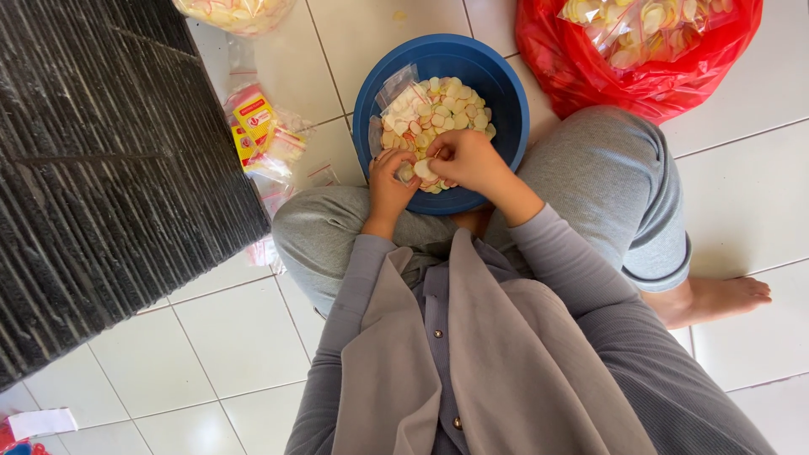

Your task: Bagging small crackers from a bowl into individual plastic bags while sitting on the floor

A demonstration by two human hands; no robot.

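Floor tiles (253, 337), pale and glossy, carry a blue basin (506, 93) set against the seated person's crossed legs. Inside lie round cream crackers (442, 109) edged pink, with small clear bags. Judged as mid-gathering: the right hand (468, 160) pinches one cracker, the left hand (389, 181) curls closed around several; next comes a steady slide into a bag.

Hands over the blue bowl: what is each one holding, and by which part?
The right hand pinches a pale round chip at its edge. The left hand is closed on something beside it, too hidden to identify, above the blue bowl.
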